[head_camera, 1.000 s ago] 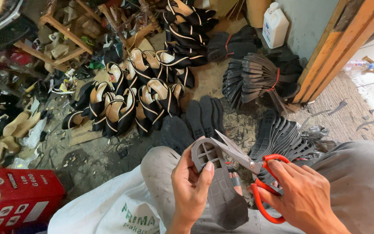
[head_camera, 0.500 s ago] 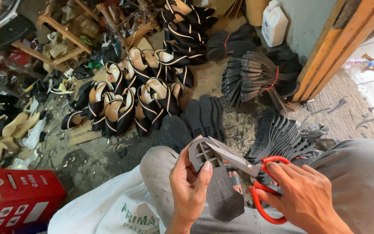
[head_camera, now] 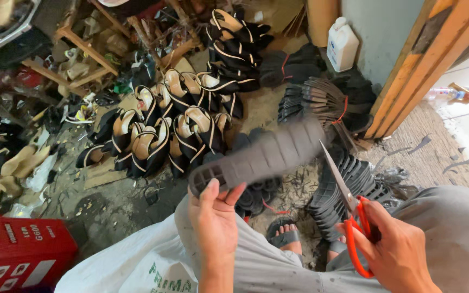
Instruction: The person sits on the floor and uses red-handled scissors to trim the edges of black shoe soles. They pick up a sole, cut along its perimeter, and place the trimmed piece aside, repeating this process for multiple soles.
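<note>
My left hand [head_camera: 215, 217] grips the heel end of a dark grey rubber shoe sole [head_camera: 259, 155], which sticks out to the upper right, blurred by motion. My right hand [head_camera: 394, 247] holds red-handled scissors [head_camera: 348, 211] with the blades pointing up and left, closed or nearly so, just right of the sole and apart from it. Both hands hover above my lap in grey trousers [head_camera: 451, 239]. My sandalled foot [head_camera: 284, 234] shows below between my knees.
Several black-and-tan sandals [head_camera: 169, 130] lie in rows on the dirty floor. Bundles of dark soles [head_camera: 321, 100] sit near a white jug [head_camera: 342, 46] and a wooden door frame [head_camera: 413, 70]. More soles [head_camera: 354, 182] lie by my right knee. A red box [head_camera: 17, 252] and a white sack [head_camera: 131, 266] sit lower left.
The sole has swung out from between the scissor blades, up and to the right. The scissors have pulled back to the right and now point upward.
</note>
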{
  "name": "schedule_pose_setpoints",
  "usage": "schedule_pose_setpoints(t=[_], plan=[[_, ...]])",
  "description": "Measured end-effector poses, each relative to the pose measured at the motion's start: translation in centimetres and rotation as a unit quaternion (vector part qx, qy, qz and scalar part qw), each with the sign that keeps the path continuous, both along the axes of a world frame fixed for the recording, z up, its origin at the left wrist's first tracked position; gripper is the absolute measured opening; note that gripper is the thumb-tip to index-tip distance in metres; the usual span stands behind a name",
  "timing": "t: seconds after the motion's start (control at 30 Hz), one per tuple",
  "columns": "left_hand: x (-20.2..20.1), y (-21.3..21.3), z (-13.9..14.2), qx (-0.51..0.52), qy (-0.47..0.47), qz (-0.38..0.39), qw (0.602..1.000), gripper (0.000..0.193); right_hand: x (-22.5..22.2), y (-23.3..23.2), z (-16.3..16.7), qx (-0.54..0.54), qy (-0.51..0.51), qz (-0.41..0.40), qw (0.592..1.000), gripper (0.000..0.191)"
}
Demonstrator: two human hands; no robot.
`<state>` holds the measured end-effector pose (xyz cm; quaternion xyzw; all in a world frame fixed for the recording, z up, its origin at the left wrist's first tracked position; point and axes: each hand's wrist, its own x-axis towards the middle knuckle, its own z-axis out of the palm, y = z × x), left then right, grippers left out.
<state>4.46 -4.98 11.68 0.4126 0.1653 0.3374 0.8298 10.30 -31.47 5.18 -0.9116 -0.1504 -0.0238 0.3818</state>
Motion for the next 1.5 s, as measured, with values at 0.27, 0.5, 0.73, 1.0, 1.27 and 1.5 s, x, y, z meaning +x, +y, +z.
schedule_pose_setpoints(t=[0.27, 0.5, 0.73, 1.0, 1.27, 1.5], plan=[[-1.1, -3.0, -2.2, 0.072, 0.08, 0.001, 0.994, 0.069, -2.1, 1.5, -1.8, -0.027, 0.109, 0.036, 0.993, 0.062], [-1.4, -4.7, -1.8, 0.166, 0.032, 0.053, 0.984, 0.087, -3.0, 2.8, -0.4, -0.055, -0.103, 0.072, 0.99, 0.062], [-2.0, -5.4, -1.9, 0.169, 0.07, 0.002, 0.983, 0.088, -2.6, 3.7, 1.3, -0.063, -0.129, 0.056, 0.988, 0.062], [-2.3, -2.9, -0.6, 0.222, 0.104, -0.059, 0.968, 0.092, -2.2, 3.0, 1.7, -0.097, -0.114, 0.066, 0.986, 0.067], [-2.2, -2.5, 0.1, 0.222, 0.106, -0.076, 0.966, 0.097, -2.1, 2.4, 1.3, -0.073, -0.14, 0.084, 0.984, 0.061], [-2.0, -2.1, 0.3, 0.231, 0.088, -0.082, 0.965, 0.097, -1.5, 2.0, 1.5, -0.095, -0.137, 0.093, 0.982, 0.062]])
